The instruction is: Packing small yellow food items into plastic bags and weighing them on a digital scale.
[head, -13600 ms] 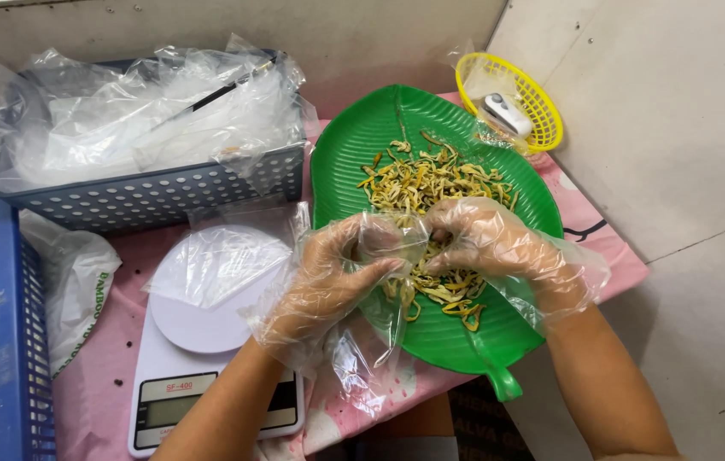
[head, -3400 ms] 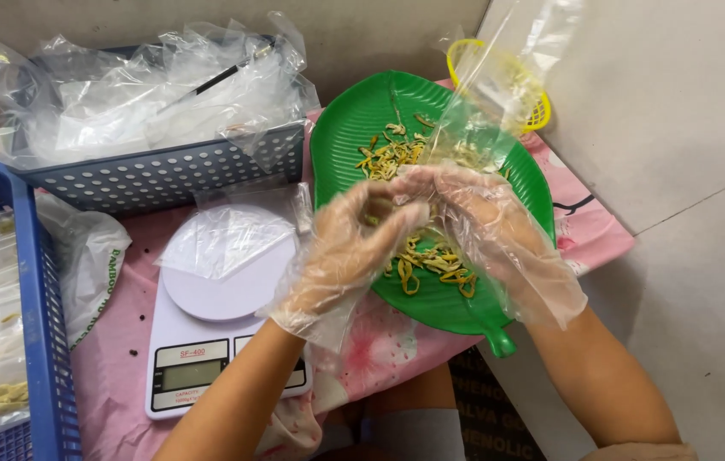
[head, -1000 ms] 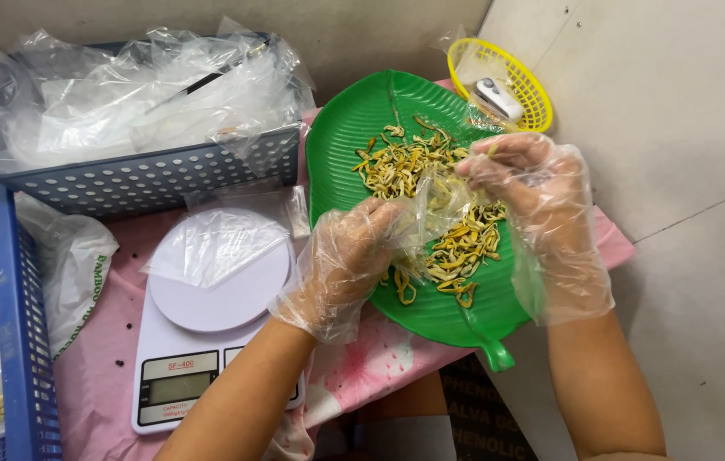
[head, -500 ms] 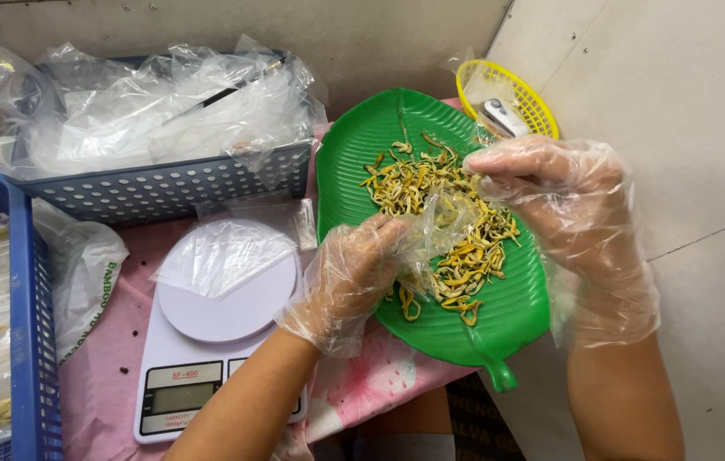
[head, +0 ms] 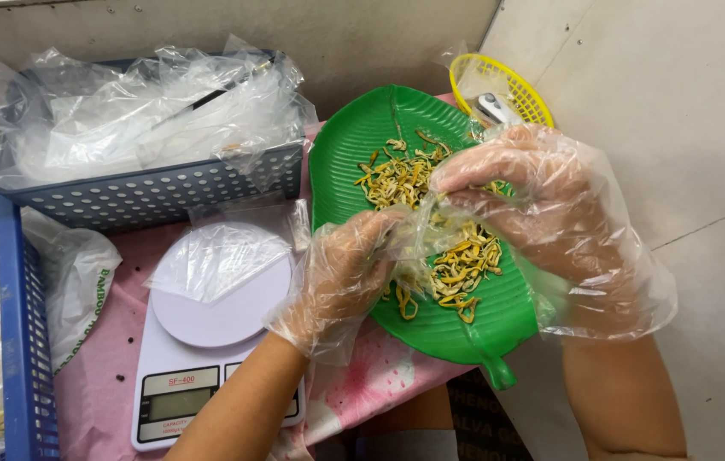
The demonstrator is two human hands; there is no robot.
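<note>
Over the green leaf-shaped tray (head: 341, 162) both gloved hands meet. Half a second ago the right hand (head: 542, 213) was higher and more spread out; now it has come down and curled its fingers, pinching a bunch of the yellow strips (head: 456, 265) at the mouth of a small clear bag (head: 418, 235). The left hand (head: 350, 273) has stayed low and still grips the bag's edge, holding it open. So it looks like one more pinch of strips is going into the bag — the filling seems to be partway along, since most of the strips still lie loose on the tray.

Beside the left hand sits a white kitchen scale (head: 209, 341) with a sheet of clear plastic (head: 217, 256) on its round plate. Nothing is being weighed on it right now. Behind it is a grey basket (head: 157, 192) full of crumpled clear bags. At the far left stands a blue basket (head: 17, 324) with filled bags inside. A little yellow basket (head: 508, 85) sits at the top of the tray, with a small tool in it — I cannot tell what kind.

A pink cloth (head: 354, 393) covers the table. The loose gloves are big and baggy, and they hide the bag's opening, so it is hard to see how full it is.
</note>
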